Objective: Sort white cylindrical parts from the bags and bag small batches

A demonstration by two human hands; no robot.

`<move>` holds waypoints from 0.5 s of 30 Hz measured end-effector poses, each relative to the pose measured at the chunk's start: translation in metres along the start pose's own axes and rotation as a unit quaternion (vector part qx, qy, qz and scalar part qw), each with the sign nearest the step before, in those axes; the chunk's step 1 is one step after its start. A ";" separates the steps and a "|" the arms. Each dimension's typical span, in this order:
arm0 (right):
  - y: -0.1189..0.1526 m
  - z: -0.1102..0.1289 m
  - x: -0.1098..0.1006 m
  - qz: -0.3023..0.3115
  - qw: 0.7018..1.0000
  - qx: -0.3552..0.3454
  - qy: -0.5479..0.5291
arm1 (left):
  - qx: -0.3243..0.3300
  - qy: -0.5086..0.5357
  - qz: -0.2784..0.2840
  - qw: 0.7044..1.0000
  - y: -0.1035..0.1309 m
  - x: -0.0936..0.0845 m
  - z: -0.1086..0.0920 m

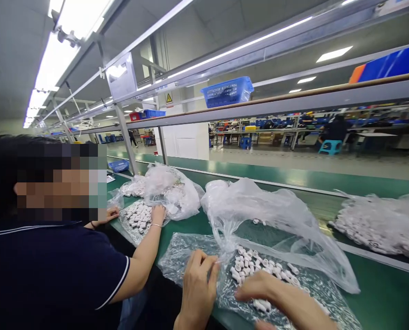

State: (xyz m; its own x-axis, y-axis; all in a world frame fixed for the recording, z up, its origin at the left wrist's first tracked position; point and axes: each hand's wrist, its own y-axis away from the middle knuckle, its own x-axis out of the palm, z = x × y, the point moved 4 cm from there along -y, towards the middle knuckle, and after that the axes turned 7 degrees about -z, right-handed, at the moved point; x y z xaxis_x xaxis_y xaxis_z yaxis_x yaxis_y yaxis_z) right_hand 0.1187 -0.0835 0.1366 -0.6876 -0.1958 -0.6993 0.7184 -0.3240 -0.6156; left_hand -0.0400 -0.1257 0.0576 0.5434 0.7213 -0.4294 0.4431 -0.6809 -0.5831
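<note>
Small white plastic fittings point(247, 263) lie in a loose pile on a clear plastic sheet point(187, 245) on the green bench in front of me. My left hand point(199, 284) is at the left of the pile, over the sheet. Its fingers are curled and pressed together; anything between them is hidden. Over the near side of the pile reaches my right hand point(276, 293), slightly blurred, with its fingers apart and nothing visible in them. A large translucent plastic bag point(262, 204) lies crumpled just behind the fittings, with a few pieces showing near it.
At my left a co-worker point(53, 270) handles similar white parts point(138, 215) beside another bag point(172, 183). A heap of bagged parts point(379, 224) lies on the far right. Overhead, a shelf point(294, 98) carries a blue basket point(228, 91). A metal post point(125, 140) stands behind the co-worker's parts.
</note>
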 end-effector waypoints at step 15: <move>0.044 -0.021 0.059 0.003 0.997 0.070 -0.030 | 0.066 0.035 0.026 0.997 0.009 -0.026 -0.038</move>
State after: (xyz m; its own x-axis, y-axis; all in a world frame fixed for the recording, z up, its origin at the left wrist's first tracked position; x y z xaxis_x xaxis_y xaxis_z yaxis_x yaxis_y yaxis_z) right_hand 0.1118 -0.0897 0.0601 -0.6907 -0.2512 -0.6781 0.7041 -0.4476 -0.5513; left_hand -0.0231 -0.1548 0.0899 0.6145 0.6710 -0.4150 0.3177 -0.6919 -0.6483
